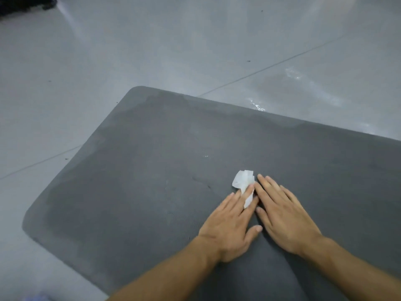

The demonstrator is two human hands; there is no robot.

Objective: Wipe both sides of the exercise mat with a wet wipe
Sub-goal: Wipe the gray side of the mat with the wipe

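Note:
A dark grey exercise mat (152,170) lies flat on the floor, its rounded far-left corner toward the top. A crumpled white wet wipe (243,180) sits on the mat's middle. My left hand (232,224) lies flat with straight fingers pressing on the wipe's near end, which runs under the fingers. My right hand (284,216) rests flat on the mat just to the right, its fingertips beside the wipe. Parts of the mat's far edge look darker and damp.
Glossy grey floor (108,51) surrounds the mat, with wet streaks (258,106) near the mat's far edge. A dark object (23,5) sits at the top left corner. Something bluish (36,297) shows at the bottom left edge.

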